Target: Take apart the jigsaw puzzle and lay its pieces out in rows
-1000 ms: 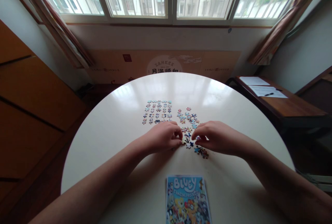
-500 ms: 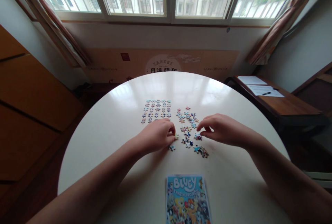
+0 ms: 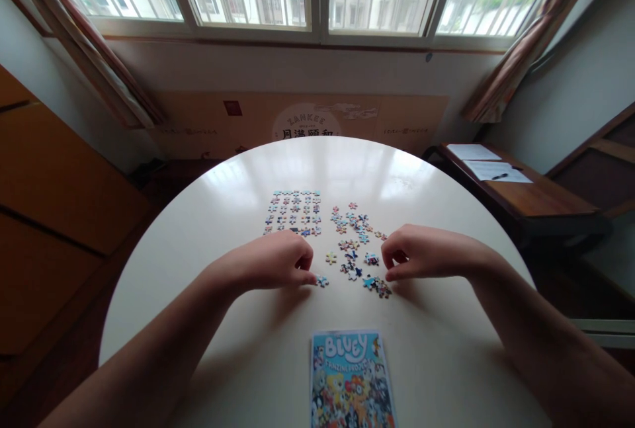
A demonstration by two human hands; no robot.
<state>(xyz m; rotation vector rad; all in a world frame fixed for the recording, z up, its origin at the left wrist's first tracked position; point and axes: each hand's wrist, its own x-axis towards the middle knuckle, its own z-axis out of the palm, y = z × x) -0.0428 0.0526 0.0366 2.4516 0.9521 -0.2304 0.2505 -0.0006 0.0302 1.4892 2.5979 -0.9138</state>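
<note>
Loose jigsaw pieces lie on the white round table. My left hand (image 3: 285, 259) is low over the table, fingers bent and thumb apart from them. Its thumb tip is at a small group of light-blue puzzle pieces (image 3: 322, 280). My right hand (image 3: 414, 253) rests at the right of the loose pieces, fingers curled with a gap to the thumb, nothing visible between them. Beside its thumb lies a pile of puzzle pieces (image 3: 381, 288). A yellowish puzzle piece (image 3: 331, 258) lies between the hands. Beyond my left hand, separate puzzle pieces (image 3: 296, 209) are laid in rows, the nearest row partly hidden.
A colourful Bluey picture sheet (image 3: 353, 382) lies at the near side of the white table (image 3: 223, 355). Scattered puzzle pieces (image 3: 360, 221) spread beyond and between my hands. On the right, a wooden side table (image 3: 536, 193) carries papers (image 3: 496, 171) and a pen.
My left hand has drawn back left and nearer, away from the yellowish piece to the light-blue ones. My right hand has dropped slightly towards the near pile. The view has shifted a little.
</note>
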